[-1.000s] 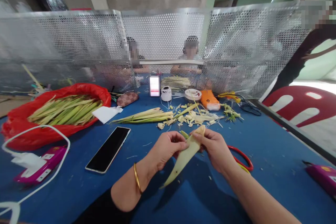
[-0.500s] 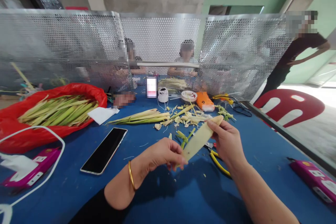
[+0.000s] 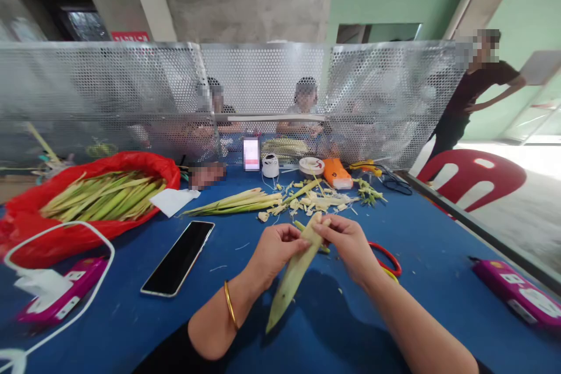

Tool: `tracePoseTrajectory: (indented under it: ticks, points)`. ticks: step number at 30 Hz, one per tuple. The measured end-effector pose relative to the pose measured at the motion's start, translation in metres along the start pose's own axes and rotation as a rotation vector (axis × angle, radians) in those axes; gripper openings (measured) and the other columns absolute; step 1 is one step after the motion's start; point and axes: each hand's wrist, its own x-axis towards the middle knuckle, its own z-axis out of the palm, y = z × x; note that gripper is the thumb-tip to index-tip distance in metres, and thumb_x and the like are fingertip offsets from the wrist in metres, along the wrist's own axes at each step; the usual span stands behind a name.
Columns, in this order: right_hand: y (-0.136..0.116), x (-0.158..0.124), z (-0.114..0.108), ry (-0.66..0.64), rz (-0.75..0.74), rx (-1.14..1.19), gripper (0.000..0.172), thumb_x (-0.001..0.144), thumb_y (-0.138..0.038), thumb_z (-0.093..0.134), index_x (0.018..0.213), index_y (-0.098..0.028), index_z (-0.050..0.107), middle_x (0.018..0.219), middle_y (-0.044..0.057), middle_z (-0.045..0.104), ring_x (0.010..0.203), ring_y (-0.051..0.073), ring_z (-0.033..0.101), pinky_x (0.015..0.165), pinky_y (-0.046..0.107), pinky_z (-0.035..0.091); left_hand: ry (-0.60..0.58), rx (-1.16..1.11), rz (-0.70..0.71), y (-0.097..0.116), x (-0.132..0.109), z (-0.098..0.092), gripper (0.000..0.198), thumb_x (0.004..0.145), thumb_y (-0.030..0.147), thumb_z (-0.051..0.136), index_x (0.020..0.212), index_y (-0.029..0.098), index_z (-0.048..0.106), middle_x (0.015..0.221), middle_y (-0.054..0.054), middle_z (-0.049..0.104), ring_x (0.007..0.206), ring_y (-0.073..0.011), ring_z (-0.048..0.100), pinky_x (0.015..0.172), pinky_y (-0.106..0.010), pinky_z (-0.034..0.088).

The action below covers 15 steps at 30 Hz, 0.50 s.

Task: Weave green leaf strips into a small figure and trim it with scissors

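Note:
A pale green corn husk [image 3: 293, 280] slants between my hands, its pointed tip hanging down toward me over the blue table. My left hand [image 3: 280, 251] pinches it along its left side, partway up. At its upper end, the fingers of my right hand [image 3: 346, 239] close on the edge. Beyond my hands lie a bundle of husks [image 3: 241, 201] and scattered husk scraps [image 3: 315, 201]. Red handles [image 3: 388, 257] and a bit of yellow show beside my right wrist; the rest of those tools is hidden.
At left stands a red plastic bag [image 3: 35, 245] full of husks, near a black-screened phone [image 3: 179, 258]. A thread spool [image 3: 270, 166], tape roll [image 3: 311, 167] and orange packet [image 3: 336, 174] sit before the perforated metal screen [image 3: 263, 82]. People sit behind it; another person stands at right.
The husk has swung so its pointed end now faces down toward me. My left hand has moved up along it, and my right hand has come lower and closer to the left.

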Motion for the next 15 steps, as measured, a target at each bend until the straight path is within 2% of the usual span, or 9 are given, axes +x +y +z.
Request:
tracePoseTrajectory:
  ticks: [3,6,8,10,12,14,15]
  points:
    - [0.005,0.002,0.001,0.04,-0.044,-0.056,0.03,0.068,-0.04,0.071,0.056,-0.018,0.054,0.052,-0.005,0.045,0.051,0.01,0.036,0.049,0.024,0.029,0.013,-0.068,0.005,0.0,0.0,0.0,0.032,0.058,0.033,0.081,0.066,0.016,0.056,0.056,0.005,0.056,0.054,-0.0075,0.047,0.053,-0.019,0.034]
    - [0.007,0.003,0.005,0.021,-0.101,-0.174,0.029,0.072,-0.04,0.066,0.057,-0.018,0.054,0.053,-0.004,0.046,0.051,0.01,0.038,0.049,0.024,0.029,-0.082,-0.178,-0.155,-0.002,0.001,0.001,0.038,0.057,0.04,0.082,0.075,0.016,0.059,0.061,0.002,0.062,0.055,-0.0106,0.054,0.054,-0.022,0.04]
    - [0.003,0.003,0.002,-0.048,-0.151,-0.328,0.027,0.079,-0.04,0.059,0.062,-0.018,0.058,0.058,-0.003,0.052,0.054,0.012,0.043,0.052,0.024,0.033,-0.099,-0.224,-0.232,-0.005,0.002,0.002,0.042,0.054,0.041,0.083,0.078,0.014,0.061,0.066,-0.001,0.065,0.056,-0.0128,0.059,0.057,-0.025,0.046]
    - [-0.002,0.001,-0.012,-0.104,-0.211,-0.561,0.024,0.086,-0.037,0.051,0.078,-0.019,0.063,0.073,0.001,0.061,0.064,0.015,0.053,0.06,0.025,0.039,-0.04,-0.246,-0.233,-0.008,0.003,0.001,0.041,0.052,0.04,0.084,0.073,0.014,0.061,0.064,-0.001,0.065,0.054,-0.0134,0.06,0.057,-0.027,0.049]
    - [-0.005,-0.005,-0.036,-0.067,-0.248,-0.86,0.024,0.087,-0.031,0.047,0.102,-0.02,0.063,0.099,0.006,0.064,0.079,0.017,0.06,0.069,0.027,0.042,0.005,-0.252,-0.228,-0.01,0.005,0.0,0.039,0.052,0.039,0.084,0.071,0.014,0.06,0.061,-0.001,0.065,0.052,-0.0146,0.061,0.055,-0.027,0.049]
    - [0.001,-0.014,-0.065,-0.021,-0.156,-1.221,0.033,0.081,-0.02,0.049,0.112,-0.018,0.06,0.11,0.01,0.062,0.084,0.021,0.062,0.069,0.029,0.041,0.013,-0.249,-0.234,-0.01,0.007,-0.001,0.036,0.053,0.036,0.083,0.07,0.015,0.06,0.06,-0.001,0.065,0.051,-0.0154,0.062,0.053,-0.026,0.049]
    - [0.006,-0.018,-0.077,-0.03,-0.059,-1.374,0.034,0.077,-0.016,0.05,0.109,-0.016,0.061,0.105,0.011,0.063,0.08,0.022,0.062,0.066,0.029,0.04,0.012,-0.253,-0.234,-0.01,0.008,-0.002,0.035,0.054,0.035,0.083,0.07,0.014,0.06,0.06,-0.002,0.065,0.051,-0.0152,0.062,0.052,-0.026,0.049]
